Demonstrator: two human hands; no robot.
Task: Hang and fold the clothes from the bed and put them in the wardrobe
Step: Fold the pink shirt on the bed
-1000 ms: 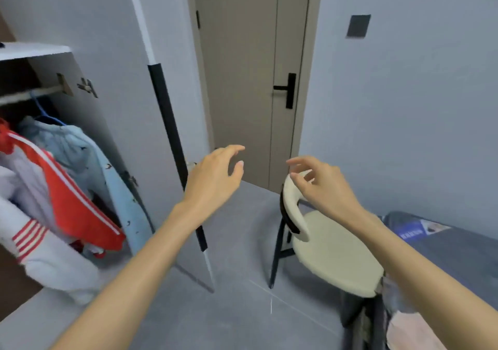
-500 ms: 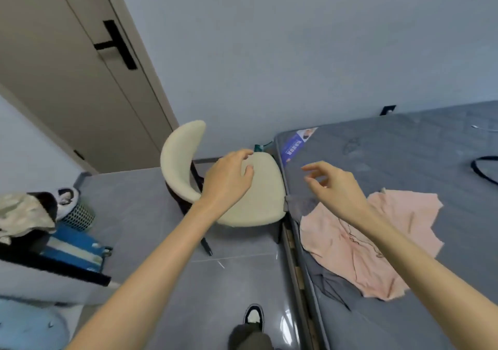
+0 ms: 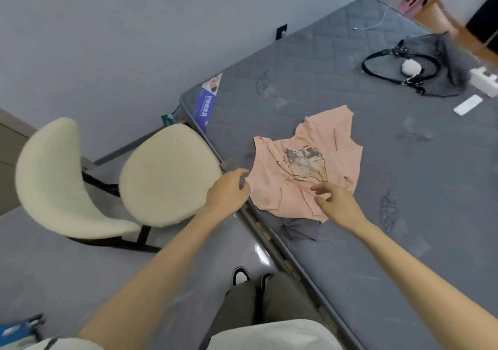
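Note:
A pink T-shirt [image 3: 310, 166] with a printed picture lies crumpled near the front left corner of the grey mattress [image 3: 404, 215]. A grey garment [image 3: 299, 228] pokes out from under its near edge. My left hand [image 3: 229, 193] is at the shirt's left edge with thumb and fingers loosely curled; I cannot tell whether it touches the cloth. My right hand [image 3: 336, 201] hovers over the shirt's lower part with fingers spread and relaxed, holding nothing. The wardrobe is out of view.
A cream chair [image 3: 129, 177] stands on the grey floor against the bed's left side. At the far end of the mattress lie a black handbag [image 3: 420, 64], a white cable [image 3: 377, 23] and small white items [image 3: 467, 104]. My feet [image 3: 250, 277] stand by the bed edge.
My view swung from the wardrobe and door, past the chair, down to the bed. Both hands moved forward and reached the pink T-shirt.

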